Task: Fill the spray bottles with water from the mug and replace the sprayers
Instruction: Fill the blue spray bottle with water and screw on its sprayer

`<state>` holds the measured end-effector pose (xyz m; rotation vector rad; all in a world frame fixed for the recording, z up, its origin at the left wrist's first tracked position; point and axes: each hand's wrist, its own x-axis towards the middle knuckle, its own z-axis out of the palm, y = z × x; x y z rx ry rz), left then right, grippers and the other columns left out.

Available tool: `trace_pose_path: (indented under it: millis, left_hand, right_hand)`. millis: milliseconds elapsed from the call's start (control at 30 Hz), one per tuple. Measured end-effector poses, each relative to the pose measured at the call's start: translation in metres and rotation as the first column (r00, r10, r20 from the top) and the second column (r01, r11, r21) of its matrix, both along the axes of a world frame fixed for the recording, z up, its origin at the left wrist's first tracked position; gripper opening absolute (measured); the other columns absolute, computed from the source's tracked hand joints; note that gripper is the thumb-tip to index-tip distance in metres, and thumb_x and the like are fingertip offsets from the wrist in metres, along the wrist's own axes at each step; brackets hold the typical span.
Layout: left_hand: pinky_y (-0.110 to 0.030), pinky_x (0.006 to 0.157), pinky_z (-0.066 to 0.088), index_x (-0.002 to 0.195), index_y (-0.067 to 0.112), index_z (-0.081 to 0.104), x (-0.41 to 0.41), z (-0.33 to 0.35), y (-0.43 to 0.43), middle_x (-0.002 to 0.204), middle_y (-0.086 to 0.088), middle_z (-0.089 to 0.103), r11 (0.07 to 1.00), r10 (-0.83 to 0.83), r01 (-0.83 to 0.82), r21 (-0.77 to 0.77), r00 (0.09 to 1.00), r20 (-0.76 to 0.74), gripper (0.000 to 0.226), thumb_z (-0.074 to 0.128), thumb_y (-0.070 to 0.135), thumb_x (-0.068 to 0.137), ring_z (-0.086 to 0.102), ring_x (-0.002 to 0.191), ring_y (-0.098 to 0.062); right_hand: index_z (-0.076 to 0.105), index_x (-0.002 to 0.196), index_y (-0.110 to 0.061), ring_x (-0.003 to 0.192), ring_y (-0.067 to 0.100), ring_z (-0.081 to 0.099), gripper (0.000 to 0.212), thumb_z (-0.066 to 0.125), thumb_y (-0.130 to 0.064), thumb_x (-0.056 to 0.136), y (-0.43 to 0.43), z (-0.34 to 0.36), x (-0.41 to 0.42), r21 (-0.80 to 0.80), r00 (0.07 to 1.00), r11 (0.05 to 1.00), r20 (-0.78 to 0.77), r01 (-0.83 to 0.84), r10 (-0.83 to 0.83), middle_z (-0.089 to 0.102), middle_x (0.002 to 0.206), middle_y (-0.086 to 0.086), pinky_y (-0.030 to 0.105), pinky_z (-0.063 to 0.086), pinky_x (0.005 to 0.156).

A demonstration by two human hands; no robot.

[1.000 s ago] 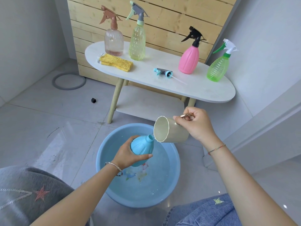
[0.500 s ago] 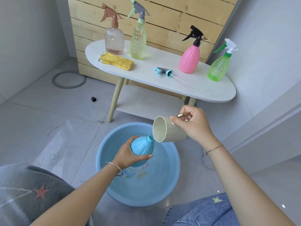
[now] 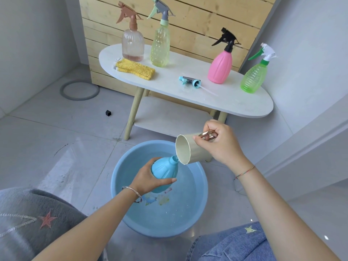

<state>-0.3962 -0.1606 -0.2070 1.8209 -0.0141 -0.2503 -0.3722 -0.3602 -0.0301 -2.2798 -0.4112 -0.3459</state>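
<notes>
A low white oval table [image 3: 226, 102] on pale wooden legs stands across the upper middle of the frame, with a second shelf [image 3: 169, 117] beneath its top. Behind it is a panel of light wood slats [image 3: 188, 19], and plain grey walls close the room at the left and right. The floor [image 3: 56, 138] is large glossy grey tile. A grey ring [image 3: 79, 90] lies on it at the left, and a small black object [image 3: 108, 113] sits nearer the table.

Four capped bottles stand upright on the tabletop. From the left they are a clear bottle [image 3: 132, 46] with a brown sprayer, a yellow-green bottle [image 3: 160, 48], a pink bottle [image 3: 220, 65] with a black sprayer, and a green bottle [image 3: 253, 78] at the right end. A folded yellow cloth [image 3: 135, 69] lies in front of the first two. A loose sprayer [image 3: 190, 81] lies on its side near the middle of the table, with its tube pointing right.

A round blue basin [image 3: 116, 178] holding water sits on the floor in the lower middle of the frame. Above the basin, the left hand [image 3: 148, 178] wraps its fingers around the body of an uncapped blue bottle [image 3: 164, 169], which leans with its neck to the upper right. The right hand [image 3: 220, 146] grips the metallic handle of a cream mug [image 3: 188, 152]. The mug is tipped onto its side with its mouth facing left, and its lower lip is just beside the bottle's open neck.
</notes>
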Motion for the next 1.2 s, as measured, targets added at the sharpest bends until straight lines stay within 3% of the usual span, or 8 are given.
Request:
trace_pose_path:
  millis: [200, 367, 567, 667, 933, 1067, 1200]
  left_hand:
    - [-0.018, 0.075, 0.051, 0.115, 0.041, 0.052, -0.001, 0.000, 0.001, 0.105, 0.016, 0.064, 1.000, -0.003, 0.004, 0.012, 1.000, -0.008, 0.078, 0.086, 0.060, 0.048, 0.062, 0.096, -0.003]
    - [-0.022, 0.077, 0.054, 0.115, 0.040, 0.052, -0.002, -0.002, 0.001, 0.105, 0.014, 0.064, 1.000, -0.002, 0.002, 0.022, 1.000, -0.019, 0.083, 0.084, 0.066, 0.043, 0.063, 0.095, -0.004]
    - [-0.019, 0.076, 0.052, 0.118, 0.038, 0.052, -0.002, -0.002, 0.000, 0.106, 0.014, 0.064, 1.000, 0.012, -0.012, 0.020, 0.999, -0.032, 0.086, 0.084, 0.065, 0.043, 0.063, 0.096, -0.005]
    - [-0.017, 0.074, 0.050, 0.118, 0.038, 0.052, -0.002, 0.000, -0.001, 0.106, 0.015, 0.063, 1.000, 0.021, -0.020, 0.016, 0.999, -0.042, 0.085, 0.084, 0.064, 0.043, 0.062, 0.095, -0.004]
    - [-0.013, 0.067, 0.047, 0.118, 0.034, 0.052, -0.002, 0.003, -0.001, 0.105, 0.013, 0.062, 0.999, 0.026, -0.025, 0.029, 0.999, -0.037, 0.072, 0.088, 0.048, 0.058, 0.061, 0.093, -0.004]
    - [-0.017, 0.071, 0.049, 0.117, 0.034, 0.052, -0.002, 0.002, -0.001, 0.106, 0.012, 0.063, 0.999, 0.035, -0.035, 0.014, 0.999, -0.036, 0.070, 0.089, 0.045, 0.059, 0.061, 0.094, -0.006]
    - [-0.018, 0.072, 0.050, 0.117, 0.035, 0.054, 0.000, 0.002, 0.002, 0.106, 0.012, 0.063, 0.998, 0.061, -0.062, -0.024, 0.997, -0.047, 0.076, 0.089, 0.052, 0.053, 0.062, 0.094, -0.006]
  right_hand:
    - [0.040, 0.058, -0.015, 0.064, 0.013, 0.040, 0.035, 0.072, -0.021, 0.070, 0.004, -0.001, 0.001, -0.102, 0.994, 0.994, 0.104, -0.026, 0.037, 0.044, 0.060, 0.000, 0.027, 0.032, 0.059]
    - [0.039, 0.060, -0.016, 0.064, 0.005, 0.037, 0.036, 0.073, -0.016, 0.070, 0.006, -0.001, 0.001, -0.139, 0.988, 0.990, 0.145, -0.038, 0.058, 0.036, 0.059, -0.010, 0.020, 0.026, 0.057]
    - [0.038, 0.061, -0.017, 0.064, 0.015, 0.032, 0.036, 0.073, -0.017, 0.070, 0.009, -0.001, 0.001, -0.202, 0.978, 0.976, 0.174, -0.078, 0.114, 0.040, 0.060, -0.002, 0.019, 0.027, 0.059]
    - [0.037, 0.062, -0.018, 0.064, 0.015, 0.032, 0.036, 0.072, -0.019, 0.071, 0.011, -0.002, 0.000, -0.230, 0.975, 0.969, 0.177, -0.087, 0.130, 0.036, 0.061, -0.007, 0.020, 0.026, 0.058]
    - [0.035, 0.062, -0.020, 0.065, 0.011, 0.032, 0.040, 0.073, -0.019, 0.073, 0.014, -0.007, 0.001, -0.257, 0.978, 0.962, 0.157, -0.096, 0.139, 0.033, 0.060, -0.011, 0.017, 0.024, 0.059]
    - [0.040, 0.059, -0.014, 0.063, 0.013, 0.036, 0.036, 0.074, -0.015, 0.072, 0.010, -0.010, 0.003, -0.116, 0.991, 0.991, 0.109, -0.063, 0.076, 0.038, 0.060, -0.008, 0.019, 0.027, 0.057]
    - [0.041, 0.055, -0.015, 0.056, 0.009, 0.037, 0.040, 0.075, -0.015, 0.075, 0.002, -0.020, 0.011, 0.134, 0.994, 0.986, -0.059, 0.102, -0.095, 0.041, 0.054, -0.010, 0.024, 0.029, 0.055]
